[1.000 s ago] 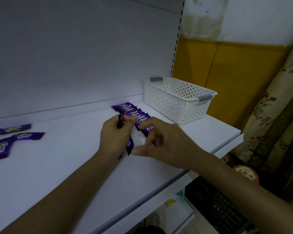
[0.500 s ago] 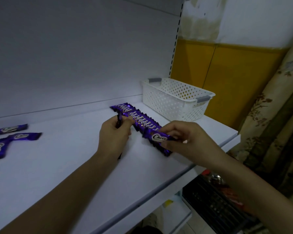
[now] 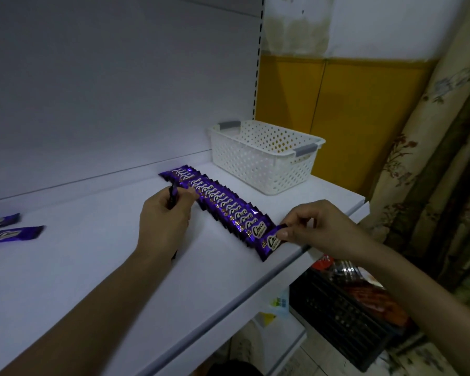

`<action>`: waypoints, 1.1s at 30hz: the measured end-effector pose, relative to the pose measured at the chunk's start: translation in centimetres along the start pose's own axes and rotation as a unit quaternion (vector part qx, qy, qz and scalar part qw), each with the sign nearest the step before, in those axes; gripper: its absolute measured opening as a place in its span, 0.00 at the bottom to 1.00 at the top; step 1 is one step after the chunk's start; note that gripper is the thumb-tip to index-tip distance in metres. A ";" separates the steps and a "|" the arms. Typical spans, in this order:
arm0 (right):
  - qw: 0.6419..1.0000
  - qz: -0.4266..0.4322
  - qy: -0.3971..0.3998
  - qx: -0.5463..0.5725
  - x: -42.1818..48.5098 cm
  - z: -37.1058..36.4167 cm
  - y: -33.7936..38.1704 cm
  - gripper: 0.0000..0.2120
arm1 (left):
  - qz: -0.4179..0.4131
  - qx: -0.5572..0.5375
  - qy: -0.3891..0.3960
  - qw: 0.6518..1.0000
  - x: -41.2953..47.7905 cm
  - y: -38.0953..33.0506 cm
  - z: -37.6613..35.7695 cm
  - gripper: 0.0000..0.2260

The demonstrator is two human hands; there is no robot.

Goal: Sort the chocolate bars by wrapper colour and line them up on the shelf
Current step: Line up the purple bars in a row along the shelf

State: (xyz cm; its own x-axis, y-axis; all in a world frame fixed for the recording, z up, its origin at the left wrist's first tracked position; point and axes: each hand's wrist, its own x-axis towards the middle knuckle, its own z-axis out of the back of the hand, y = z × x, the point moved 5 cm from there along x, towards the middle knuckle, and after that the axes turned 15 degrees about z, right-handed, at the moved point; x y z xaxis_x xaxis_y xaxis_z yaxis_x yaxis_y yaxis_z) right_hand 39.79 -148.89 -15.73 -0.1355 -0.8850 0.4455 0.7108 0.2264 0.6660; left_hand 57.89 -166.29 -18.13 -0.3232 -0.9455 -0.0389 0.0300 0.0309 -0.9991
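Right hand pinches the end bar, crosswise at the row's lower-right tip; left hand grips spare bars.

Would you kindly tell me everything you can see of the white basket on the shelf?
The white basket looks like plastic, its walls pierced with round holes, with a grey grip at each end. It stands upright at the back right corner of the shelf, which alone touches it, apart from the purple bars; nothing shows inside.
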 end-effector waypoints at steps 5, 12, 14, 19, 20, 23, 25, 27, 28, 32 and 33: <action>1.000 0.003 -0.012 -0.008 0.3 0.0 -0.4 0.04 | -0.004 0.004 0.007 1.000 0.1 0.2 -0.2 0.11; 0.998 -0.012 -0.017 -0.052 0.9 -0.1 -0.4 0.06 | 0.005 -0.002 0.015 1.000 -0.2 -0.2 -0.3 0.07; 0.998 -0.018 -0.019 -0.061 0.9 -0.1 -0.4 0.06 | 0.005 -0.002 0.015 1.000 -0.2 -0.2 -0.3 0.07; 0.997 -0.020 -0.031 -0.061 0.7 -0.1 -0.4 0.08 | -0.007 0.003 0.016 1.000 -0.2 -0.2 -0.3 0.11; 0.997 -0.020 -0.033 -0.061 0.7 -0.1 -0.4 0.08 | -0.008 0.003 0.016 1.000 -0.1 -0.2 -0.3 0.12; 0.997 -0.015 -0.037 -0.060 0.7 -0.2 -0.5 0.07 | -0.006 0.003 0.016 1.000 -0.1 -0.3 -0.4 0.14; 0.997 -0.009 -0.039 -0.059 0.8 -0.2 -0.5 0.06 | -0.006 0.004 0.016 1.000 -0.2 -0.3 -0.4 0.15; 0.997 0.000 -0.041 -0.062 0.9 -0.2 -0.6 0.04 | -0.008 0.005 0.016 1.000 -0.3 -0.4 -0.3 0.15; 0.997 0.005 -0.042 -0.064 1.0 -0.2 -0.6 0.04 | -0.007 0.005 0.016 1.000 -0.3 -0.4 -0.3 0.14; 0.996 0.015 -0.052 -0.071 1.1 -0.2 -0.7 0.04 | -0.008 0.002 0.022 1.000 -0.4 -0.5 -0.4 0.15; 0.996 0.018 -0.055 -0.073 1.1 -0.2 -0.7 0.04 | -0.010 0.003 0.023 1.000 -0.4 -0.5 -0.4 0.15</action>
State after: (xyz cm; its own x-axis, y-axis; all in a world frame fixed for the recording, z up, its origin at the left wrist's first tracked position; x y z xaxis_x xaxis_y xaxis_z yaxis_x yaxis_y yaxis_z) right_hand 39.25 -150.16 -15.84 -0.1772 -0.8257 0.5355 0.8076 0.1889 0.5586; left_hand 57.59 -165.78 -17.58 -0.3661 -0.9304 -0.0200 0.0282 0.0104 -0.9995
